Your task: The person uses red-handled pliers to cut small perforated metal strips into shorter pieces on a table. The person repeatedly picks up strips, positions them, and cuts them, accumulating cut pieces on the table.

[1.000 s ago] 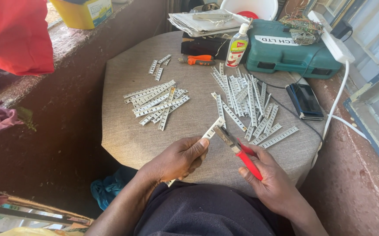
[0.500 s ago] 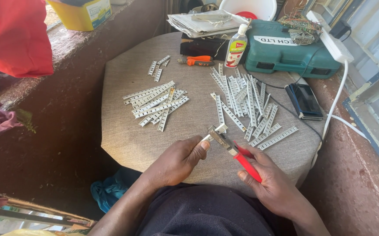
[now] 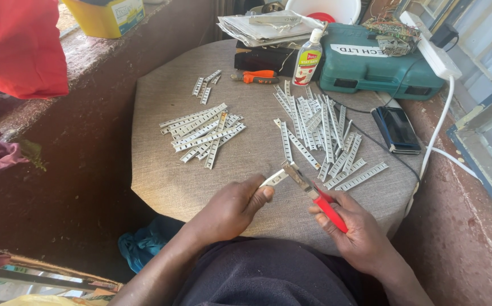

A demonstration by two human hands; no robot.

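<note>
My left hand [image 3: 232, 208] pinches a short white perforated strip [image 3: 274, 178] at the near edge of the grey cloth-covered table [image 3: 161, 187]. My right hand [image 3: 351, 232] grips red-handled pliers [image 3: 319, 201], and their metal jaws meet the tip of the strip. Beyond the hands lie two heaps of similar white strips: a left pile [image 3: 203, 135] and a larger right pile [image 3: 319, 133]. A few short pieces [image 3: 205, 88] rest further back.
At the table's back stand a green tool case [image 3: 379, 68], a white glue bottle [image 3: 307, 59], orange-handled pliers [image 3: 254, 76] and stacked papers [image 3: 266, 28]. A dark phone [image 3: 396, 130] and white cable [image 3: 436, 133] lie right. A red cloth [image 3: 16, 45] hangs left.
My left hand has drawn the strip nearer, so less of it shows past my fingers. The pliers stay closed on its tip. Both hands shifted slightly.
</note>
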